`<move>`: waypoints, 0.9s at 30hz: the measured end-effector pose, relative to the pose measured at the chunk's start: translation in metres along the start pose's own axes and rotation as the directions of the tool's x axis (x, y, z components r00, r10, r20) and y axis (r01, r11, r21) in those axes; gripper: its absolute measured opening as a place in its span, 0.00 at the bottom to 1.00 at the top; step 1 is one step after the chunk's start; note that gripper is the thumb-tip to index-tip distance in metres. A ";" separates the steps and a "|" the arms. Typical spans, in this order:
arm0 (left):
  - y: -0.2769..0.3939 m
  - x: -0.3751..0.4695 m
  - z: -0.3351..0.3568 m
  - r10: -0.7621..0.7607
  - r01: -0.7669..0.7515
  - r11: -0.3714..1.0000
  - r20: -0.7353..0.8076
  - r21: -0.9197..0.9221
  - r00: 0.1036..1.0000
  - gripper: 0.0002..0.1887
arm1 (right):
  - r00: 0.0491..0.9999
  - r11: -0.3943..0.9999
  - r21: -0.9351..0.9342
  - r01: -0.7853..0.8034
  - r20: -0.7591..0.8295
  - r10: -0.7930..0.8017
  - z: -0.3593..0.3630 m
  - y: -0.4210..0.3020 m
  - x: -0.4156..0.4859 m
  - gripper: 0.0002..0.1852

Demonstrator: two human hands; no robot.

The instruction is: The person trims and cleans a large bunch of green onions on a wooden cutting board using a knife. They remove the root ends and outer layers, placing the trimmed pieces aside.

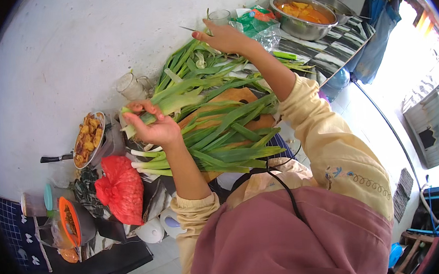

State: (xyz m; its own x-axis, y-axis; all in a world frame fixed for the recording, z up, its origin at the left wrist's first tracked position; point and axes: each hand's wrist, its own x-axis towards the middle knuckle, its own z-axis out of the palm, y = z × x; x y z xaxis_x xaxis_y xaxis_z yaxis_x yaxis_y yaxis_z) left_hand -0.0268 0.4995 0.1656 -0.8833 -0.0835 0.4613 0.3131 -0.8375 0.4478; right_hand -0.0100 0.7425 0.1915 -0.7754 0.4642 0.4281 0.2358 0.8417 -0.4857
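My left hand is curled around the pale lower end of a leek, whose broad green leaves reach right. My right hand is farther back, above a pile of leek leaves by the wall. A thin knife blade juts out past its thumb; the handle is hidden by the hand. Nearer to me, more leeks with white ends to the left lie across a wooden cutting board. Their leaves cover much of the board.
Left of the leeks are a red plastic bag, a plate of fried food and a black-handled knife. A glass mug stands against the wall. At the back right, a steel bowl of orange food sits beside a green plastic packet.
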 end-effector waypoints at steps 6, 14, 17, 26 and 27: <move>-0.004 -0.002 0.003 -0.219 0.220 0.975 0.067 -0.009 0.973 0.17 | 0.850 0.807 0.554 0.204 0.309 -0.427 -0.028 -0.046 -0.065 0.33; -0.025 -0.005 0.006 -0.345 0.230 0.895 0.264 0.382 0.901 0.22 | 0.843 0.798 0.379 0.467 0.080 -0.532 -0.032 -0.029 -0.093 0.12; -0.028 -0.001 -0.004 -0.487 0.208 0.750 0.311 0.628 0.816 0.25 | 0.917 0.919 0.160 0.360 0.119 -0.380 -0.075 0.037 -0.090 0.13; -0.024 0.009 -0.039 -0.592 -0.085 0.162 0.166 0.983 0.789 0.12 | 0.998 0.880 -0.472 -0.051 -0.001 0.057 -0.107 0.189 -0.100 0.20; -0.025 0.011 -0.039 -0.563 -0.025 0.242 0.162 0.970 0.811 0.11 | 0.990 0.872 -0.472 -0.131 -0.111 0.088 -0.101 0.181 -0.105 0.21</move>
State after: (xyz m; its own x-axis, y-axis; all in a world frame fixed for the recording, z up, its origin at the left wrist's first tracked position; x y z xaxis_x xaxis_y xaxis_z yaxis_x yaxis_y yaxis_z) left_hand -0.0581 0.4988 0.1300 -0.8359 0.4908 0.2457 0.4366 0.3233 0.8395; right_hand 0.1732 0.8737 0.1359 -0.6815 0.5642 0.4660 0.5835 0.8033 -0.1192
